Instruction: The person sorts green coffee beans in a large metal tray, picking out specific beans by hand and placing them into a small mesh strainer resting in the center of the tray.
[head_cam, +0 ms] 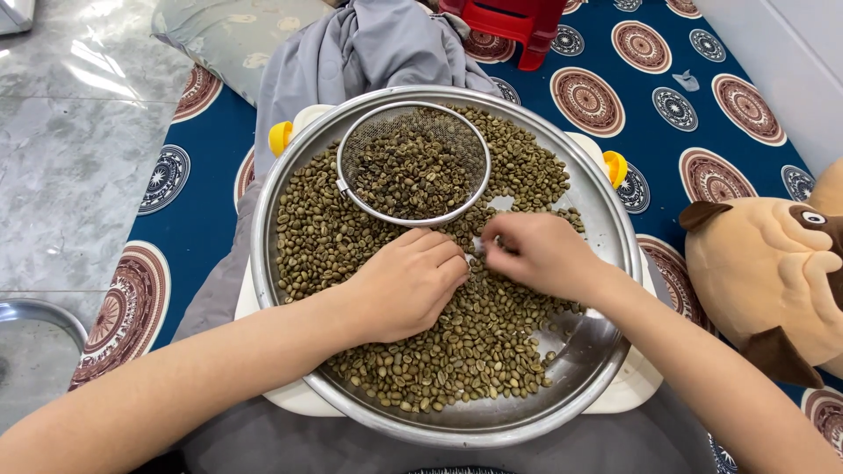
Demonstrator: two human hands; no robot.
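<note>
A wide round steel tray rests on my lap, covered with pale green-brown beans. A round wire-mesh sieve sits on the far part of the tray with a heap of beans inside. My left hand lies palm down on the beans in the tray's middle, fingers curled. My right hand is just to its right, fingertips pinched together over the beans; whether a bean is between them is too small to tell.
The tray sits on a white base with yellow knobs. Grey cloth lies beyond it on a blue patterned mat. A plush dog toy is at the right, a red plastic stool at the top, grey tiled floor at the left.
</note>
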